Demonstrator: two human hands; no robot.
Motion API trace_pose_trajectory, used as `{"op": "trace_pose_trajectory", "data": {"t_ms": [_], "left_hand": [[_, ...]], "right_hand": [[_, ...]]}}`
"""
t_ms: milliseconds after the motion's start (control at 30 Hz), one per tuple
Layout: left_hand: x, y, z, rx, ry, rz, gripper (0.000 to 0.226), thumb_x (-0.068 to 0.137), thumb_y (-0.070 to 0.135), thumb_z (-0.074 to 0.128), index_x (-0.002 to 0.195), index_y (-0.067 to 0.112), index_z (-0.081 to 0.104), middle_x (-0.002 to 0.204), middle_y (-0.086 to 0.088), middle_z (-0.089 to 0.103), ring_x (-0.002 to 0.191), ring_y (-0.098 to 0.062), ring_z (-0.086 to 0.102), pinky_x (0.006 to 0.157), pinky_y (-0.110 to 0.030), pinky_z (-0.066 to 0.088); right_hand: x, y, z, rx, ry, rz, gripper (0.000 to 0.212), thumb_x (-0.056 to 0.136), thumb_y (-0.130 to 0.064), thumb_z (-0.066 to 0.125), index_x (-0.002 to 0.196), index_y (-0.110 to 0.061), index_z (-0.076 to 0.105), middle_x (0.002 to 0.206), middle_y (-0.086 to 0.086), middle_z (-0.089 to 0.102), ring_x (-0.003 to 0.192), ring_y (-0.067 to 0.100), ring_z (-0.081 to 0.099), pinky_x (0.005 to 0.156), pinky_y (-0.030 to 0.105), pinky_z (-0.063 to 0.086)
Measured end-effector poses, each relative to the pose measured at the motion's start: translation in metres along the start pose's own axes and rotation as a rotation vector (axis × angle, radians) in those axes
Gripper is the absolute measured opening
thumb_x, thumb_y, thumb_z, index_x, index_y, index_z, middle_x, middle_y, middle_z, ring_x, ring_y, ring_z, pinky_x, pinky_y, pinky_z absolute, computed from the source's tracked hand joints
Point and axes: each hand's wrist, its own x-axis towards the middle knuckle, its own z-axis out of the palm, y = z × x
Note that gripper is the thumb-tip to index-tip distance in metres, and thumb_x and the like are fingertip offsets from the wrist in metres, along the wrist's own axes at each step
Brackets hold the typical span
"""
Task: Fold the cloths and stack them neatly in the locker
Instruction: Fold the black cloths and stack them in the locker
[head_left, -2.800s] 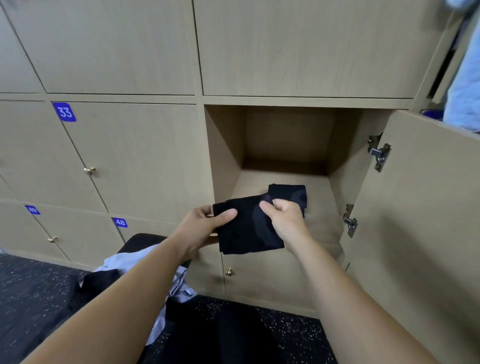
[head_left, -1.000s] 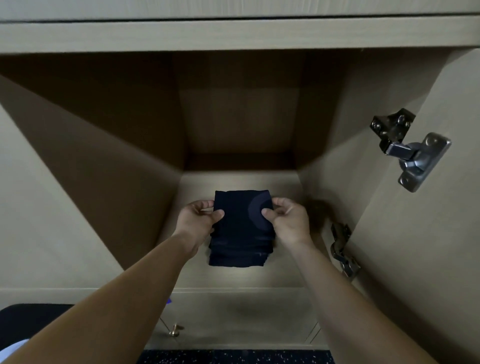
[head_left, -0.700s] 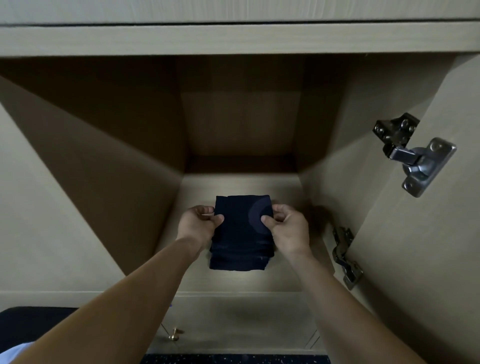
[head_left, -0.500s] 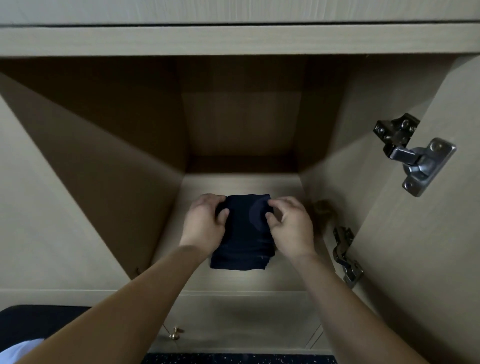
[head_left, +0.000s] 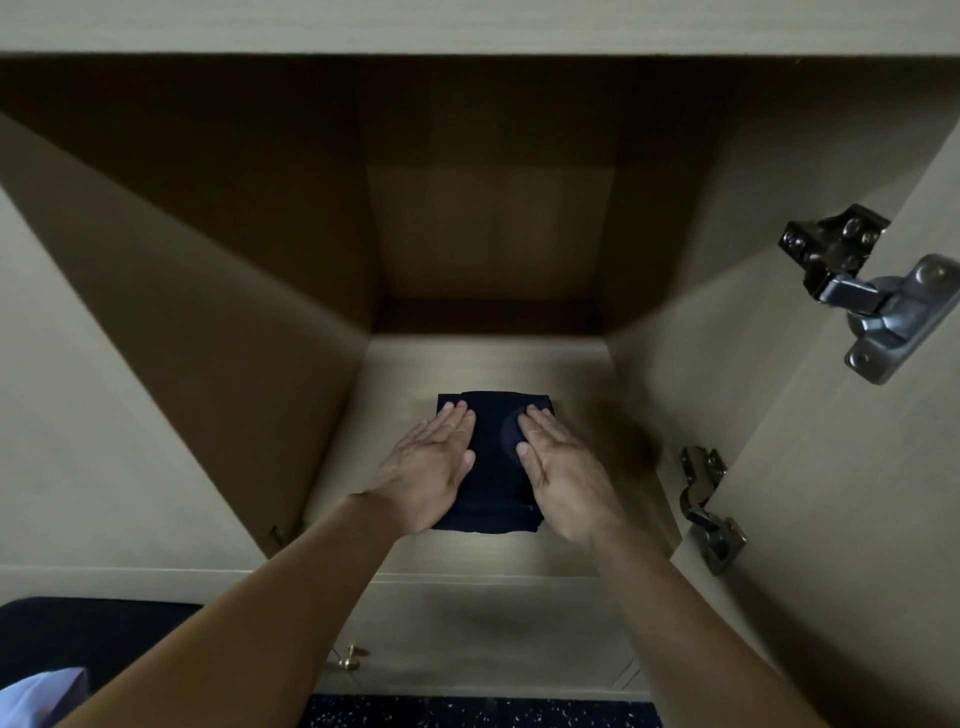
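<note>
Folded dark cloth lies flat on the locker floor, toward the front. My left hand and right hand rest on it, fingers straight, palms down, one on each side, probably pressing the folds flat so later cloths stack evenly.

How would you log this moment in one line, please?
cloth: folded, on locker floor | left hand, right hand: flat on cloth
</note>
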Motion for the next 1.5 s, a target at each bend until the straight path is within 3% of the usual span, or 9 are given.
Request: {"op": "trace_pose_trajectory", "data": {"t_ms": [167, 267, 367, 467, 767, 933, 1200, 1300, 1500], "left_hand": [[-0.005, 0.006, -0.010, 0.017, 0.007, -0.019, 0.056, 0.107, 0.033, 0.020, 0.156, 0.013, -0.001, 0.164, -0.001, -0.006, 0.149, -0.010, -0.010, 0.118, -0.023, -0.010], [-0.020, 0.008, -0.023, -0.009, 0.043, -0.049, 0.059, 0.106, 0.036, 0.026, 0.156, 0.013, 0.003, 0.164, -0.003, -0.001, 0.150, -0.011, -0.005, 0.122, -0.027, -0.003], [-0.053, 0.012, -0.041, -0.003, 0.106, -0.076, 0.060, 0.105, 0.037, 0.033, 0.156, 0.014, 0.010, 0.164, -0.003, 0.011, 0.150, -0.015, 0.007, 0.123, -0.030, 0.006], [-0.095, 0.018, -0.059, 0.009, 0.170, -0.137, 0.058, 0.104, 0.036, 0.039, 0.156, 0.019, 0.018, 0.161, 0.000, 0.023, 0.147, -0.018, 0.020, 0.120, -0.031, 0.015], [-0.235, 0.012, -0.088, 0.102, 0.266, -0.297, 0.046, 0.100, 0.039, 0.046, 0.143, 0.022, 0.044, 0.150, 0.001, 0.041, 0.136, -0.021, 0.038, 0.107, -0.032, 0.032], [-0.313, -0.009, -0.082, 0.086, 0.290, -0.418, 0.053, 0.100, 0.039, 0.046, 0.150, 0.023, 0.035, 0.155, 0.003, 0.036, 0.140, -0.020, 0.034, 0.111, -0.034, 0.029], [-0.441, -0.053, -0.046, 0.004, 0.324, -0.624, 0.048, 0.097, 0.032, 0.054, 0.142, 0.017, 0.048, 0.146, -0.001, 0.048, 0.133, -0.024, 0.044, 0.107, -0.035, 0.035], [-0.480, -0.068, -0.034, 0.001, 0.324, -0.708, 0.046, 0.092, 0.039, 0.047, 0.131, 0.016, 0.058, 0.137, -0.003, 0.056, 0.125, -0.028, 0.050, 0.102, -0.039, 0.041], [-0.540, -0.103, -0.009, -0.045, 0.341, -0.861, 0.049, 0.096, 0.031, 0.056, 0.142, 0.016, 0.048, 0.145, -0.002, 0.049, 0.131, -0.026, 0.045, 0.109, -0.035, 0.034]], "right_hand": [[0.004, -0.006, -0.012, -0.010, -0.041, 0.024, 0.049, 0.106, -0.030, 0.025, 0.152, -0.012, 0.024, 0.161, 0.001, 0.017, 0.148, 0.011, 0.009, 0.116, 0.020, 0.003], [-0.001, -0.020, -0.030, -0.005, 0.030, 0.037, 0.048, 0.104, -0.029, 0.038, 0.149, -0.016, 0.033, 0.156, 0.003, 0.032, 0.145, 0.016, 0.024, 0.118, 0.028, 0.016], [-0.018, -0.038, -0.047, -0.036, 0.128, 0.041, 0.049, 0.098, -0.032, 0.051, 0.145, -0.022, 0.041, 0.144, 0.002, 0.050, 0.131, 0.020, 0.046, 0.108, 0.034, 0.037], [-0.043, -0.064, -0.059, -0.043, 0.145, 0.035, 0.052, 0.095, -0.034, 0.056, 0.145, -0.026, 0.041, 0.140, -0.001, 0.053, 0.125, 0.020, 0.052, 0.102, 0.034, 0.043], [-0.123, -0.170, -0.063, -0.048, 0.131, -0.096, 0.045, 0.095, -0.035, 0.056, 0.137, -0.020, 0.050, 0.131, 0.003, 0.059, 0.117, 0.023, 0.056, 0.091, 0.035, 0.048], [-0.161, -0.223, -0.030, -0.039, 0.069, -0.173, 0.044, 0.096, -0.036, 0.053, 0.138, -0.024, 0.047, 0.126, 0.002, 0.061, 0.111, 0.022, 0.058, 0.087, 0.034, 0.048], [-0.201, -0.290, 0.035, -0.041, -0.108, -0.271, 0.039, 0.094, -0.036, 0.051, 0.130, -0.020, 0.054, 0.128, 0.002, 0.061, 0.119, 0.026, 0.054, 0.093, 0.036, 0.046], [-0.211, -0.309, 0.062, -0.047, -0.160, -0.303, 0.039, 0.093, -0.034, 0.053, 0.130, -0.021, 0.055, 0.127, 0.004, 0.062, 0.119, 0.028, 0.055, 0.092, 0.035, 0.045], [-0.219, -0.345, 0.114, -0.037, -0.275, -0.355, 0.037, 0.093, -0.035, 0.053, 0.128, -0.024, 0.057, 0.122, 0.003, 0.064, 0.114, 0.028, 0.058, 0.085, 0.032, 0.047]]}}
